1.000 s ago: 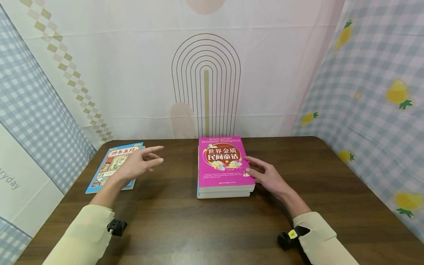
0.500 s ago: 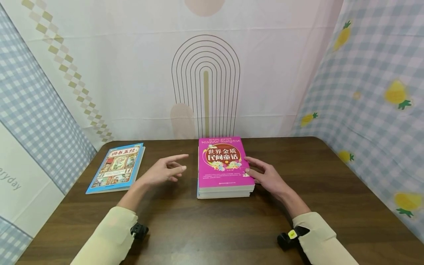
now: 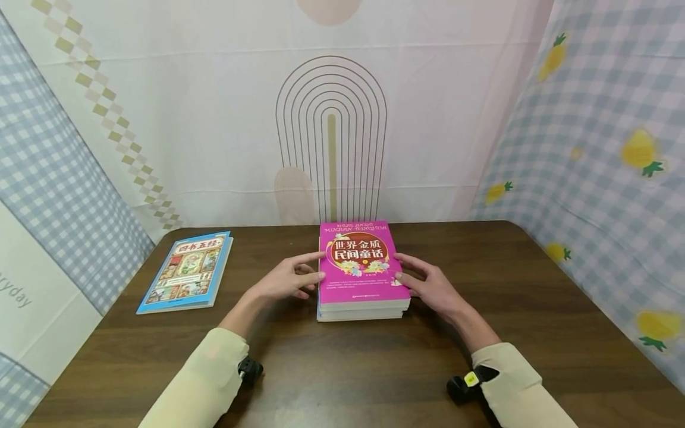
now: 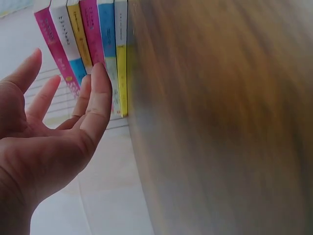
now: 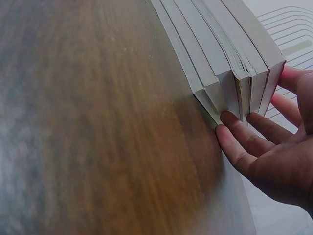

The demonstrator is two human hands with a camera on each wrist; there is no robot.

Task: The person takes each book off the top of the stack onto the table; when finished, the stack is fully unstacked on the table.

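Observation:
A stack of several books, topped by a pink book [image 3: 357,285], lies at the middle of the table's far part. My left hand [image 3: 286,279] is at the stack's left side, fingers spread and slightly bent; the left wrist view shows the hand [image 4: 63,117] beside the coloured spines [image 4: 90,34]. On the right side my right hand [image 3: 436,288] rests its fingers against the stack. In the right wrist view, fingertips of that hand [image 5: 279,147] touch the page edges [image 5: 230,54] of the books.
A blue-bordered book [image 3: 187,270] lies flat on the brown table [image 3: 342,374] at the left. Behind the table hangs a pale cloth [image 3: 225,119] with line arches, and checked cloth [image 3: 588,166] with pineapples hangs at the right.
My left hand has moved right, from over the blue-bordered book to the left side of the stack. The right hand and the stack have stayed in place.

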